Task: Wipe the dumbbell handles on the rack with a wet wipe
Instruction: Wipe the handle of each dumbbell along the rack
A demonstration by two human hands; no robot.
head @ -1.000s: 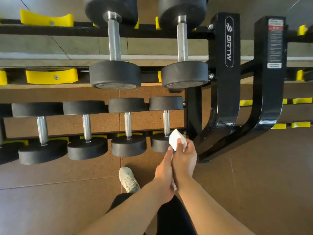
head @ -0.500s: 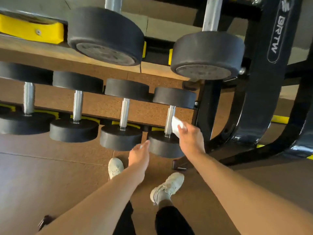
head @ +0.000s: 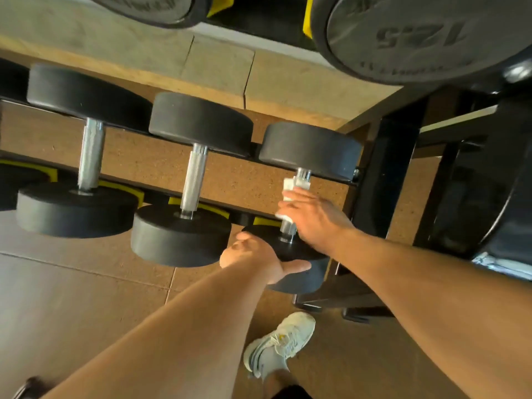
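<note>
While left hand [head: 259, 260] steadies, right hand [head: 312, 217] wraps wipe [head: 290, 187]

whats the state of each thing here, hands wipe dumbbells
wet wipe: folded round the handle of the rightmost dumbbell
rightmost dumbbell: racked, handle being wiped
right hand: grips the wipe round the handle
left hand: open, rests on that dumbbell's near head
middle dumbbell: racked, handle bare
left dumbbell: racked, handle bare
</note>
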